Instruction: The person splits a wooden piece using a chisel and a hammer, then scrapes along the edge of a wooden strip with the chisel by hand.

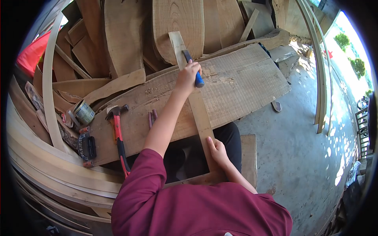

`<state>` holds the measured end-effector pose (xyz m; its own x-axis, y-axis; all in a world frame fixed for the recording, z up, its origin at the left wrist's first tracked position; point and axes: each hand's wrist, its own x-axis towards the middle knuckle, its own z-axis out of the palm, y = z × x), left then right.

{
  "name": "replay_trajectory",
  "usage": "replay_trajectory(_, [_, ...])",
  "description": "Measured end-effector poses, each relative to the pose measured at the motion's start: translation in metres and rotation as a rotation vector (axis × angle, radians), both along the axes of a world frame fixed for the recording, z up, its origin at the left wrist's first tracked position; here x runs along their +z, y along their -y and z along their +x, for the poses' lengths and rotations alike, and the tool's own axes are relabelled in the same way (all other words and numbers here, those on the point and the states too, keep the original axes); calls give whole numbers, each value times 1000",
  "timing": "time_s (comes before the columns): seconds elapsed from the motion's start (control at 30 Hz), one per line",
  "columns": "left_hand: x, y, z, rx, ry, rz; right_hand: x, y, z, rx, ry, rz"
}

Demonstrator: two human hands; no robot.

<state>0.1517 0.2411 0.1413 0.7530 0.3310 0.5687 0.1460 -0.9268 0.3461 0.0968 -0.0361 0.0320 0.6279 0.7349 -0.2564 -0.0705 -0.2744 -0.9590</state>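
My left hand [189,75] is closed around a blue-handled tool [199,81] with a dark, narrow front part; its exact kind is unclear. The tool lies against a long, flat wooden strip [201,114], which runs across the thick wooden plank [244,84] toward my body. My right hand [217,151] grips the near end of this strip, thumb on top and the other fingers mostly hidden beneath. Left of my left forearm, a claw hammer [119,137] with a red and black handle rests on the plank, beside two thin reddish sticks [152,117].
An open can [84,113] and a dark bristled or ridged object [86,145] sit at the plank's left end. Wooden boards [177,23] lean behind it. Curved wood strips [63,169] are stacked at left. Concrete floor [291,145] extends to the right.
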Motion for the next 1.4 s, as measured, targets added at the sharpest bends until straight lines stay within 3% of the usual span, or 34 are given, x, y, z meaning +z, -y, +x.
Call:
replay_trajectory(0.2, [27, -69, 50, 7, 109, 48, -1, 0, -1, -7, 27, -12])
replay_trajectory(0.37, [32, -76, 49, 6, 79, 61, -3, 1, 0, 4, 27, -4])
replay_trajectory(0.73, [-12, 72, -72, -10, -64, 2, -15, 0, 1, -12, 31, 21])
replay_trajectory(0.87, [-2, 73, -80, -26, -96, -84, -10, 0, 0, -20, 13, 33])
replay_trajectory(1.3, [35, -72, 44, 49, 28, -3, -9, 0, -1, -19, -6, 11])
replay_trajectory(1.4, [36, -87, 51, 36, 77, 122, -6, 1, -1, -11, 2, -10])
